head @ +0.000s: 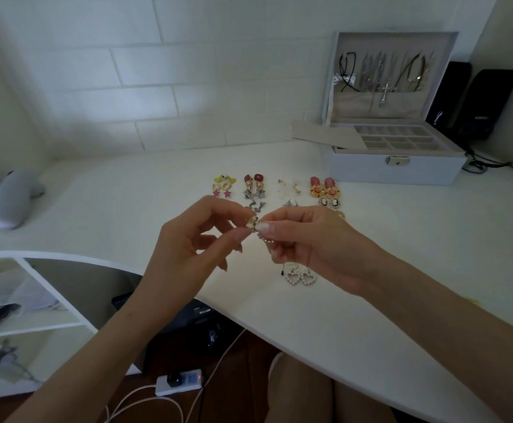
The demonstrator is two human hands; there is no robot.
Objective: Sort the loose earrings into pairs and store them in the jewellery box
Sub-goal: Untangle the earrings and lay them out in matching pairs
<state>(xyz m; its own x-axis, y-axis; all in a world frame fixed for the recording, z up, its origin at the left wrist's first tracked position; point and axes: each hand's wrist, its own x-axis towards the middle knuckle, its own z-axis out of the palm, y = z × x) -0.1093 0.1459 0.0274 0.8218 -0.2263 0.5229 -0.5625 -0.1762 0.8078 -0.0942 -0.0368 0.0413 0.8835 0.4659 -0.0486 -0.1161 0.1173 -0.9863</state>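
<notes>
together, left hand (pixel 188 239) and right hand (pixel 307 239) pinch a small gold earring (pixel 252 223) between fingertips above the desk (pixel 401 270). beyond them lie paired earrings (pixel 276 190); farther right stands the open box (pixel 392 154).

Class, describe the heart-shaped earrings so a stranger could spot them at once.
On the white desk, look below the right hand, near the front edge. The heart-shaped earrings lie there side by side. Only they are open hearts rimmed with pearls.

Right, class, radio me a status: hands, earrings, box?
Left hand and right hand pinching gold earring, mid-air. Earring pairs laid out on desk. Jewellery box open, nothing blocking it.
</notes>
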